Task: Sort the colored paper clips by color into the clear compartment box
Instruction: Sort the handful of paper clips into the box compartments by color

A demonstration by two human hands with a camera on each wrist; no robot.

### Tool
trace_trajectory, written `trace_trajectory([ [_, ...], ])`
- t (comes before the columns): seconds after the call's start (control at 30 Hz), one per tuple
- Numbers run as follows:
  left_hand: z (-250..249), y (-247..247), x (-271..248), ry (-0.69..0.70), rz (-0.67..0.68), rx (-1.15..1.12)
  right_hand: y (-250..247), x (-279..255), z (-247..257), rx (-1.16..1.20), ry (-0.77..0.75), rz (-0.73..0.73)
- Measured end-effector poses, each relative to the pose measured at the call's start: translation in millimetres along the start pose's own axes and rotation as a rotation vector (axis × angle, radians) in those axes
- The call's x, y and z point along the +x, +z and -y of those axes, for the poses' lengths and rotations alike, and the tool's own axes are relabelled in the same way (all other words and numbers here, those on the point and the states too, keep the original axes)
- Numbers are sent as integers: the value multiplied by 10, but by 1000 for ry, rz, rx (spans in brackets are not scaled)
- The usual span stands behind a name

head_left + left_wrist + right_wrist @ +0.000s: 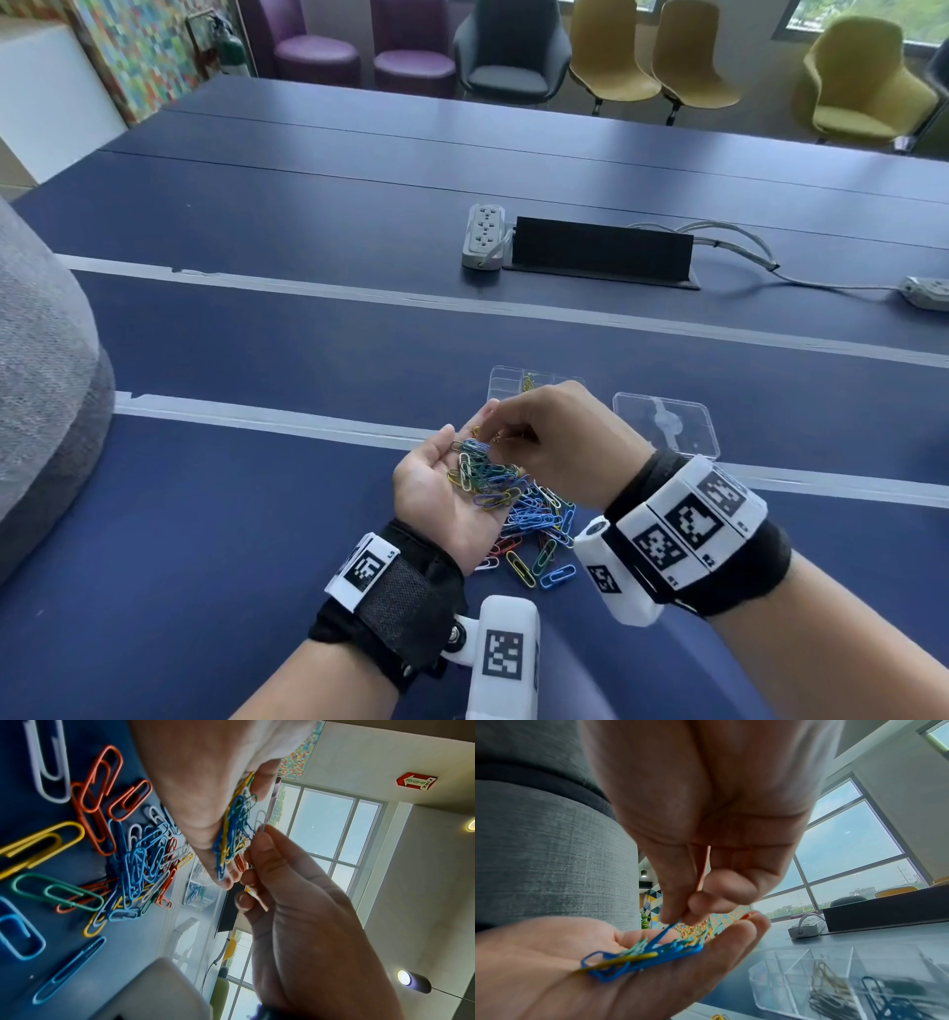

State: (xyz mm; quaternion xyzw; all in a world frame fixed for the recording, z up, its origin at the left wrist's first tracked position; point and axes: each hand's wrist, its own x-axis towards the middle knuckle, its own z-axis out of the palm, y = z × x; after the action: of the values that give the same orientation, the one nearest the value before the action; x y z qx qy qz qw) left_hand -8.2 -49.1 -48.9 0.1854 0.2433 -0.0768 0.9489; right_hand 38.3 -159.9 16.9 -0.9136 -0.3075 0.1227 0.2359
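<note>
Left hand (441, 493) lies palm-up, flat, cradling mixed paper clips (485, 475); right hand (560, 442), directly above, pinches a blue clip (663, 932) there; compartment box (506, 383) sits just beyond, nearest the right hand.

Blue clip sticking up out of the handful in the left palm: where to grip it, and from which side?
Pinch its raised end, from above. That blue clip tilts up out of the handful lying flat in the left hand, so only its upper loop is clear of the tangle. The right hand already pinches it there, thumb against fingertip.
</note>
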Motion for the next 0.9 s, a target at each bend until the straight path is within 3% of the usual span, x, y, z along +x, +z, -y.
trace_trajectory([
  [0.5,-4,40,-17,-17,29,-27,-85,44,16,98,-22,-41],
  [0.67,-1,97,-57,-4,-21,10,-114,74,61,18,-77,-31],
  [0.9,0,119,-91,-36,-38,42,-115,172,94,-267,-156,201],
])
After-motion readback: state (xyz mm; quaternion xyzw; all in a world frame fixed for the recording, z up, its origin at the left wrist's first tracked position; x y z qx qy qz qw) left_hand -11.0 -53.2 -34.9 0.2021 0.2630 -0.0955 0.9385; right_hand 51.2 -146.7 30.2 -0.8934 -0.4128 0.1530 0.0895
